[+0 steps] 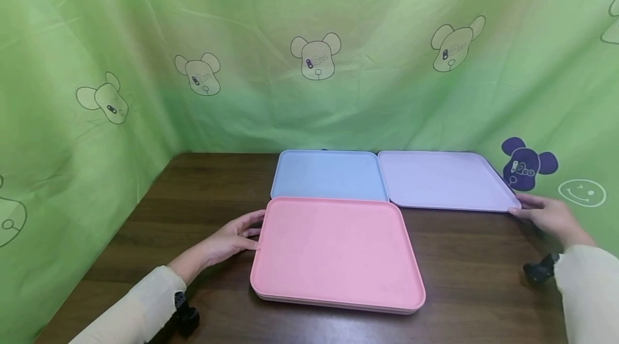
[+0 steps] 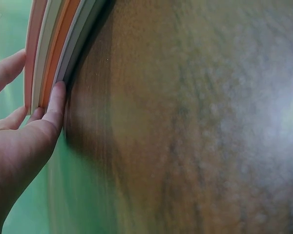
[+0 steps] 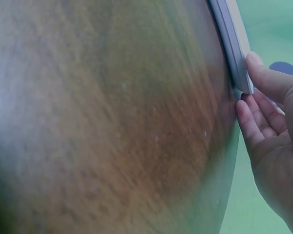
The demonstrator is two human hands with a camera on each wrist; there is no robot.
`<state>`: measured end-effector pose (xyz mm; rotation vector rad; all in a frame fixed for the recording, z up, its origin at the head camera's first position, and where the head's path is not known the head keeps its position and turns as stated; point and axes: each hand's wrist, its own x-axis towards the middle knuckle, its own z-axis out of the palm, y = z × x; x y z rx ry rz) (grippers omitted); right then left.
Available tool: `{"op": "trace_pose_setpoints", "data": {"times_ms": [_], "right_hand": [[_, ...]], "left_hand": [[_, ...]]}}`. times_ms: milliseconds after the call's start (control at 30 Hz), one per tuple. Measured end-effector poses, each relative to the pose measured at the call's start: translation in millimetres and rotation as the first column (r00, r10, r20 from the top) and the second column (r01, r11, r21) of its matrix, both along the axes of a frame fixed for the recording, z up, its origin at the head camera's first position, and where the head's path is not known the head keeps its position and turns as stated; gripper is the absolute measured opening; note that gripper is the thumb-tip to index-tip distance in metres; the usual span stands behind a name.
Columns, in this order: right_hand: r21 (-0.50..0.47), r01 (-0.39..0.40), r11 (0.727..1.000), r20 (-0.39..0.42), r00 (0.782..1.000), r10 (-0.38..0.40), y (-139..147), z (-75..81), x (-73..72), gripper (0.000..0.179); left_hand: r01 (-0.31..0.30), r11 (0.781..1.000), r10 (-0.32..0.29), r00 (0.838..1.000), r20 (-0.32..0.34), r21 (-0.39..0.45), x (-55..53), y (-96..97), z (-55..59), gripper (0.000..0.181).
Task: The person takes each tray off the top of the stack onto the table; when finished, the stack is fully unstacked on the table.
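While the left hand rests its fairly straight, parted fingers against the left edge of the stack of trays, the right hand pinches the near right corner of the lavender tray. Judging by these grips, the step in hand is placing or lining up trays, with the left hand steadying one group and the right adjusting the other. Moving the lavender tray next would call for a level pull or push at that corner, keeping it flat on the desk; moving the stack would call for a second hold on its far side, so that its layers do not slip apart.

The stack lies flat near the middle of the near part of the desk, the pink tray on top and an orange layer among those below. Its long axis runs left to right across the person's front, turned a touch so that the right end sits slightly closer; its hollow side faces up. The lavender tray also has its long axis left to right, farther back and to the right.

Next to its left edge, the blue tray lies lengthwise the same way, behind the stack; whether pink overlaps it I cannot tell. Beyond hangs a green cloth.
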<state>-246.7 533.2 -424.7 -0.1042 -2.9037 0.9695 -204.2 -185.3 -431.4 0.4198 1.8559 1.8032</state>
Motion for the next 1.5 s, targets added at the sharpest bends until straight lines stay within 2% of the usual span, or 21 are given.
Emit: {"op": "trace_pose_setpoints", "data": {"times_ms": [300, 433, 533, 733, 933, 1000, 1133, 1267, 1500], "right_hand": [[-0.072, 0.032, 0.997, 0.026, 0.999, -0.030, -8, 7.7, 4.6, 0.079], [-0.126, 0.025, 0.992, 0.029, 0.999, -0.022, -20, 12.2, 8.0, 0.075], [-0.152, -0.006, 0.988, 0.021, 1.000, 0.009, -33, 15.8, 10.2, 0.068], [-0.066, -0.109, 0.992, -0.047, 0.993, 0.106, -70, 24.3, 9.1, 0.060], [-0.234, -0.240, 0.942, -0.088, 0.970, 0.225, -111, 21.9, 8.1, 0.051], [-0.247, -0.268, 0.931, -0.081, 0.963, 0.256, -126, 22.9, 10.7, 0.055], [-0.224, -0.296, 0.929, -0.036, 0.955, 0.295, -153, 27.2, 17.8, 0.057], [-0.246, -0.317, 0.916, 0.000, 0.945, 0.327, -175, 30.8, 24.9, 0.057], [-0.369, -0.367, 0.854, 0.020, 0.915, 0.402, -212, 30.6, 36.2, 0.058]], "left_hand": [[-0.001, 1.000, 0.001, 1.000, 0.000, 0.004, -1.0, -0.9, -0.8, 0.081], [0.001, 1.000, -0.001, 1.000, 0.001, 0.000, -1.4, -0.8, -0.4, 0.082], [-0.001, 1.000, 0.001, 1.000, 0.005, -0.003, -1.9, -0.8, -0.3, 0.082], [-0.013, 1.000, 0.013, 1.000, 0.012, -0.003, -2.0, 0.3, 1.2, 0.082], [-0.017, 1.000, 0.017, 1.000, 0.014, -0.006, -1.3, 0.7, 1.5, 0.082], [-0.018, 1.000, 0.019, 1.000, 0.014, -0.010, -1.2, 0.5, 0.8, 0.082], [-0.010, 1.000, 0.011, 1.000, 0.008, -0.013, -1.3, 1.0, -0.4, 0.081], [-0.006, 1.000, 0.006, 1.000, 0.006, -0.010, -1.6, 1.2, -0.7, 0.081], [-0.005, 1.000, 0.005, 1.000, 0.003, -0.003, -0.9, 0.8, 0.1, 0.081]]}}
